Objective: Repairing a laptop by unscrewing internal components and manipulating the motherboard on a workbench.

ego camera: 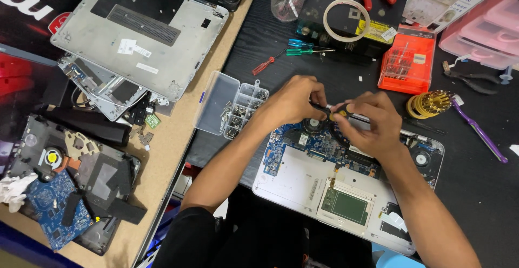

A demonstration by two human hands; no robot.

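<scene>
Seen from the head camera, a person works over an opened laptop (346, 187) lying on a black workbench (476, 181), its blue circuit board (294, 143) and green trackpad board (346, 206) exposed. The left hand (294, 101) is closed, fingertips pinching the tip end of a black-and-yellow screwdriver (336, 111), while the right hand (373, 123) is curled around the tool's handle; both hands meet just above the laptop's upper edge, near a small round fan (313, 125). Just left of the left hand stands an open clear screw organiser (230, 106) with small compartments. Farther back lie a red-handled screwdriver (266, 64), a blue one and a green one side by side (303, 47), a roll of clear tape (346, 19) and an orange bit case (406, 60). To the right rest a purple brush (481, 133) and a coil of yellow cable (427, 105). On the tan table to the left sit a grey laptop bottom cover (143, 27) and a stripped dark chassis (75, 176).
</scene>
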